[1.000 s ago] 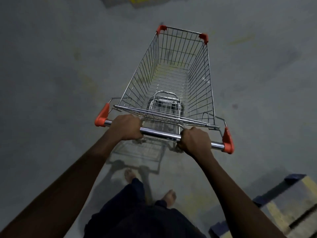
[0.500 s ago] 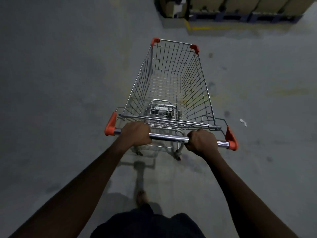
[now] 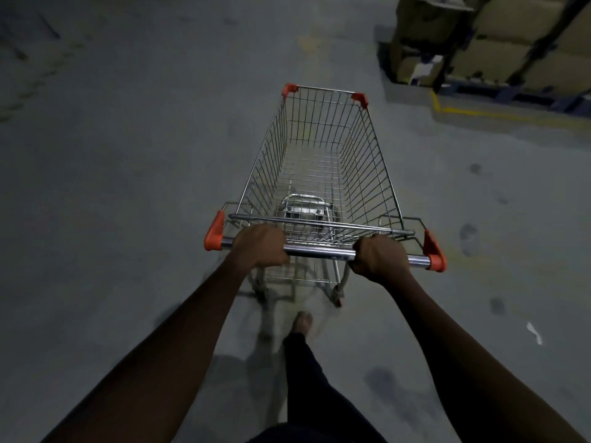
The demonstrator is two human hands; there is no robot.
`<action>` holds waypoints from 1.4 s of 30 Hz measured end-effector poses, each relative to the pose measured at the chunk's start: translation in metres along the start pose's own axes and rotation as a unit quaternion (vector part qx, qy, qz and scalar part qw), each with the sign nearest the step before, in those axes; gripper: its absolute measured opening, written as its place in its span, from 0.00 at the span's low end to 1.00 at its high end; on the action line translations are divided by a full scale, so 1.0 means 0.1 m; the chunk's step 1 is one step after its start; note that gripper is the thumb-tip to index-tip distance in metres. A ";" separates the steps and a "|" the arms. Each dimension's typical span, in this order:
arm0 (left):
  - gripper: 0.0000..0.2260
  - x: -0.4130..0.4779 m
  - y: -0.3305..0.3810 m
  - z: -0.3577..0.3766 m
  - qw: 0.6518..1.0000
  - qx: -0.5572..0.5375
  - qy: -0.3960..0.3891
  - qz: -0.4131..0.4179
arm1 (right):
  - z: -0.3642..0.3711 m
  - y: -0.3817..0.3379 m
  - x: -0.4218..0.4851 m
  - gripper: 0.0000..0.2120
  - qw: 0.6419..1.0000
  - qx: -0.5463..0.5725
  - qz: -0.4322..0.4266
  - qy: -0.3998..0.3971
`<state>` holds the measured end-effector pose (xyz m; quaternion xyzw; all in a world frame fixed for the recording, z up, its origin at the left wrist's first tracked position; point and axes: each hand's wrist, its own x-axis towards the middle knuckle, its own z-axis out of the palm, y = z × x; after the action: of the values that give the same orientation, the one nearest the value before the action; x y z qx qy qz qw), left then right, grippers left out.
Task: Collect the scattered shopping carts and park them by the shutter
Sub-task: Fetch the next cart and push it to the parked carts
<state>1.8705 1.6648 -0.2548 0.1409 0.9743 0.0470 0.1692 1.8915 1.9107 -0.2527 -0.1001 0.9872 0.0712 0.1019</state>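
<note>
Left hand, right hand grip handle of shopping cart; stacked cartons nearer than before. Shutter unseen; parking pending.

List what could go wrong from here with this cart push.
1. The foot, seemingly bare, is just behind the rear wheel of the shopping cart; a sudden slowdown could run toes into it.
2. The stacked boxes on the pallet stand ahead to the right; drifting that way could clip the pallet corner.
The left hand and right hand both grip the handle bar, so steering looks controlled.
</note>
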 end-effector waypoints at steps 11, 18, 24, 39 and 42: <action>0.21 1.53 -1.28 -0.74 0.992 -0.037 -0.019 -0.119 | -0.57 -0.25 2.53 0.16 0.989 -0.053 -0.135 0.031; 0.19 2.24 -2.13 -1.12 0.984 -0.051 0.004 -0.170 | -1.00 -0.61 3.95 0.14 0.974 -0.065 -0.215 0.033; 0.17 2.84 -3.14 -1.38 0.978 -0.068 0.037 -0.194 | -1.28 -1.21 5.09 0.16 0.971 -0.051 -0.232 0.031; 0.12 4.27 -5.65 -2.29 0.976 -0.091 0.053 -0.189 | -1.95 -2.65 7.77 0.18 0.962 -0.044 -0.265 0.050; 0.11 4.62 -6.13 -2.44 0.972 -0.095 0.043 -0.209 | -2.08 -2.90 8.36 0.17 0.960 -0.052 -0.269 0.058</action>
<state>1.2113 1.2018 -0.2573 -0.0850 0.9796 0.1094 0.1454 1.1123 1.4425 -0.2657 -0.3709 0.9230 0.0866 0.0544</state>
